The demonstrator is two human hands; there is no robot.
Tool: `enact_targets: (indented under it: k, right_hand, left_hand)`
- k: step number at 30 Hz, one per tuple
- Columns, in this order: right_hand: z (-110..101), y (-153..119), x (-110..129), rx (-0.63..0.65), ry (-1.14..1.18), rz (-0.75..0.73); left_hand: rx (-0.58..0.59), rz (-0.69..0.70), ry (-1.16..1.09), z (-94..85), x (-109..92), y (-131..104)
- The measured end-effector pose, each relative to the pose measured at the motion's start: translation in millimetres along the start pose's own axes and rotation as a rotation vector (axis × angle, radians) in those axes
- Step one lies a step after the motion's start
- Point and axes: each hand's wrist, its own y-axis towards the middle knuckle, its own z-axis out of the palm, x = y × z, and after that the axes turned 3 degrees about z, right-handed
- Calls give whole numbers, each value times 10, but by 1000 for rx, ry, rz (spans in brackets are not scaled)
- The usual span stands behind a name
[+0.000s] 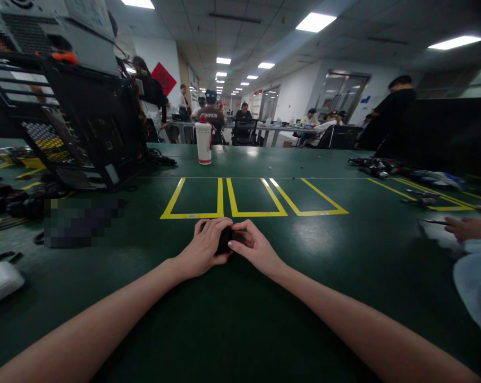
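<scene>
My left hand is wrapped round a small black object just in front of the yellow tape outlines. From the other side, the thumb and fingers of my right hand pinch the same object. Most of it is hidden by my fingers, so its kind cannot be made out. Both forearms come in low over the dark green table. Beyond my hands, yellow tape marks several open-sided rectangles on the tabletop.
At the left stands a black computer case with cables beside it. A white cup with a red lid is further back. A white object lies at the left edge. Another person's hand holds a pen-like thing at the right.
</scene>
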Motion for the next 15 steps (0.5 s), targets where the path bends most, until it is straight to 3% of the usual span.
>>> enact_targets:
  k: [15]
  right_hand:
    - [-14,13,-10,-10,-61,24]
  left_hand:
    - [16,-3,-10,-41,-15,-5]
